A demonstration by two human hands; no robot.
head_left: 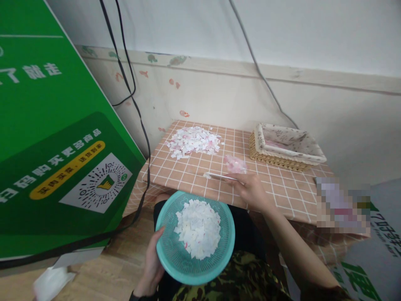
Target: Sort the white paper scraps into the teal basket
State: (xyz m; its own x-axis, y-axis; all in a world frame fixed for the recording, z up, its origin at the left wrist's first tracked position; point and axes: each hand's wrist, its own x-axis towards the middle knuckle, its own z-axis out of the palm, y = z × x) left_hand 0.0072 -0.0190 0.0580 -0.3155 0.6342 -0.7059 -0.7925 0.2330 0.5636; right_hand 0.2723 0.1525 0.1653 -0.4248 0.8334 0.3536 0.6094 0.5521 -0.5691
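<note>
My left hand (153, 255) grips the left rim of a turquoise plastic basket (166, 251), which is held over my lap in front of the table. A heap of small white paper scraps (199, 230) fills its middle, with a few pink marks. Over the table's front part, my right hand (250, 188) is closed around a slim silvery tool (222, 176) like tweezers, pointing left. A whitish bit (206, 175) shows at its tip. Beyond it lies a small pinkish clear plastic bag (235, 164). Farther back on the left spreads a pile of white and pink paper scraps (194, 141).
A checked brown cloth covers the table (282, 194) against the wall. At its back right stands a fabric-lined wicker basket (275, 161). A green printed panel (62, 125) rises on the left, with black cables (142, 125) hanging beside it. A blurred patch hides something at right.
</note>
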